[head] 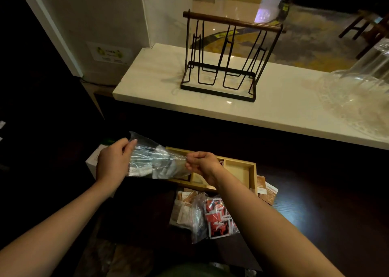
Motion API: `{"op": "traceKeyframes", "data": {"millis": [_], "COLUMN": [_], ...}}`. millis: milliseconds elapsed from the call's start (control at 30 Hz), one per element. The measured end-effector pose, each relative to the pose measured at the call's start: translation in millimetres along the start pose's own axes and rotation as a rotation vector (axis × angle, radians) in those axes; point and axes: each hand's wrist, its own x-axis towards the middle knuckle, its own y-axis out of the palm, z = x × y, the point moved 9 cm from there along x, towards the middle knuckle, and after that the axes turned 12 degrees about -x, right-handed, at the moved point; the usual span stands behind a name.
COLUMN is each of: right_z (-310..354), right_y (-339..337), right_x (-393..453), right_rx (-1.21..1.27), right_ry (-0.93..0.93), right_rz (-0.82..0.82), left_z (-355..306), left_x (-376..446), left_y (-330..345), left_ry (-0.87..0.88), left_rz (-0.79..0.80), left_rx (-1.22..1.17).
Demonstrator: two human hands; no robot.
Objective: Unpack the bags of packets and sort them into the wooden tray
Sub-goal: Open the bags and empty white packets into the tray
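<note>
Red-and-white packets (217,220) in plastic bags, nearest on dark bench (315,203). Above: left hand (112,163) and right hand (202,164), each grip pinching end of clear bag (155,163), held over wooden tray (240,169). Farther: wire rack (227,59) on white counter (273,104).

No lettering in this scene can be read. A pale sticker (109,53) with green figures sits on the far left wall panel, its lines of print too blurred to make out. The red-and-white packets (219,220) near the wooden tray (253,178) carry a graphic but no legible words, and the tan packets (267,190) at the tray's right show print too small to tell.
</note>
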Motion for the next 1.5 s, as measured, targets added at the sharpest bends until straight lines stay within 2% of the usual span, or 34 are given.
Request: {"op": "traceKeyframes", "data": {"millis": [333,600,900,967,1100,1200,1367,1433,1500], "right_z": [-7.5,-10.0,-2.6,4.0,26.9,37.7,38.0,31.9,21.0], "right_y": [-7.2,-10.3,-22.9,-30.2,-34.3,-38.2,-88.0,-122.1,-158.8], "right_x": [-3.7,-6.8,-15.7,-21.6,-43.8,-54.3,-68.9,-76.4,-86.7], "right_rx": [0.043,0.095,0.168,0.075,-0.363,-0.572,-0.603,-0.577,-0.550], "right_ry": [0.022,0.053,0.007,-0.057,-0.238,-0.325,-0.361,-0.328,-0.266], "right_rz": [-0.040,-0.042,-0.071,-0.082,-0.086,-0.189,-0.509,-0.672,-0.831], "left_z": [-35.6,-81.6,-86.2,-76.1,-53.2,-42.1,-40.9,-37.9,-33.6], "left_x": [12.0,4.5,0.4,-1.0,-2.5,-4.9,-14.5,-22.1,-36.9], "left_y": [4.9,7.1,3.3,3.4,3.1,10.4,39.7,57.8,83.7], "left_ry": [0.100,0.220,0.235,0.214,0.161,0.117,0.074,0.055,0.023], "left_rz": [0.015,0.038,-0.005,-0.021,-0.045,-0.025,0.073,0.156,0.309], "left_rx": [0.025,-0.047,-0.065,-0.066,-0.091,-0.118,-0.155,-0.135,-0.095]}}
